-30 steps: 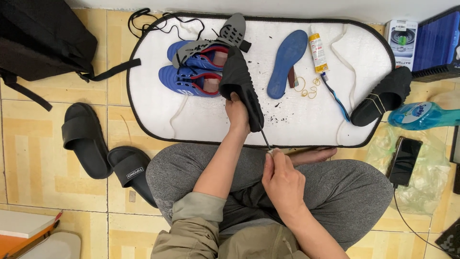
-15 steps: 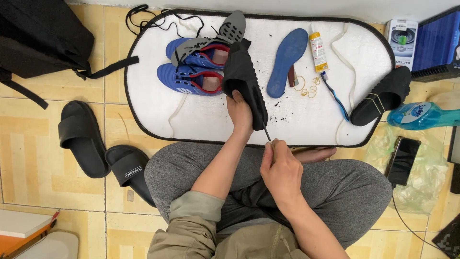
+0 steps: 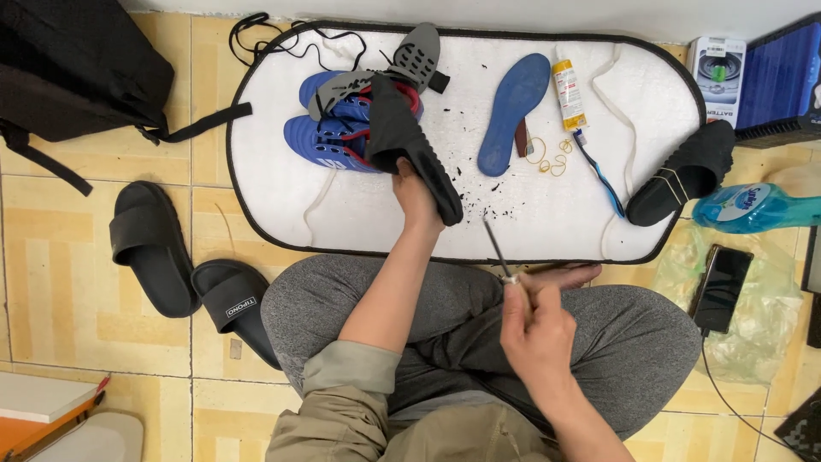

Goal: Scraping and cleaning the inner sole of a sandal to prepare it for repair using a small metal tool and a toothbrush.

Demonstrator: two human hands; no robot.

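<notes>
— From above, looking down over the sitter's crossed legs: where's the work, measured off the white mat [image 3: 342, 214]?

— At the mat's near edge. The left hand [image 3: 415, 192] is curled shut around the lower end of a black shoe sole [image 3: 410, 141], which is lifted and tilted over the mat, its upper end against the blue shoes [image 3: 338, 128]. The right hand [image 3: 534, 329] is just off the near edge, above the lap, fingers pinched closed on a thin metal tool [image 3: 496, 248] whose tip points up toward the sole.

— How would that sole handle?

— Light and bendy, I'd judge, with a ridged tread that ought to give grip. Holding it by the narrow end, as now, leaves the long face free. The tool looks stiff and slim; I can't tell what kind of tip it has.

— Any packages?

— On the mat, right of centre, a slim white tube with a yellow label [image 3: 567, 90], lying beside a blue insole [image 3: 513, 111]. Off the mat's far right corner, a small white box with a picture of a round dial [image 3: 717, 68], and next to it a dark blue box [image 3: 782, 77]. Below those, off the right edge, a clear blue bottle with a label [image 3: 753, 205] lies on its side.
</notes>
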